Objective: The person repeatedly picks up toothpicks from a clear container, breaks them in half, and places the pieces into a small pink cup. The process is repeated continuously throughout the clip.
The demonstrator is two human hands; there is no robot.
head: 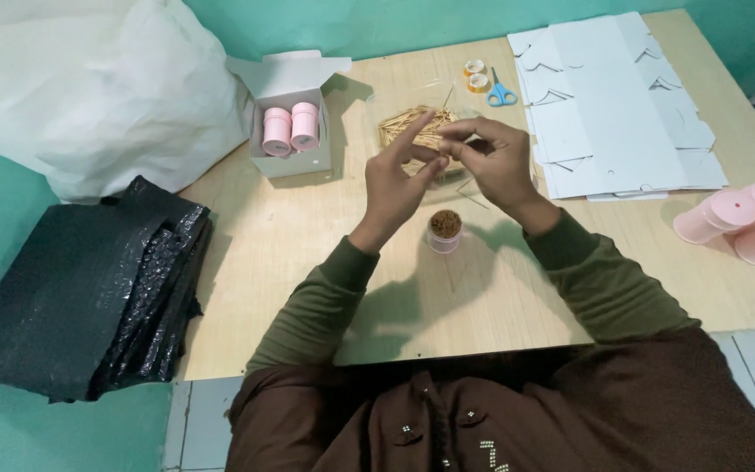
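My left hand (398, 179) and my right hand (491, 157) meet above the wooden table (308, 262), fingertips pinched together on a few thin toothpicks (441, 150). Behind the hands lies a loose pile of toothpicks (408, 127). Just below the hands stands a small pink round container (445, 232), upright and packed full of toothpicks.
An open white box (294, 131) holds two pink containers at the back left. More pink containers (744, 218) lie at the right edge. Flat white cardboard cut-outs (613, 105), blue scissors (501, 91) and tape rolls (476, 75) sit at the back. Black plastic bags (89, 288) lie to the left.
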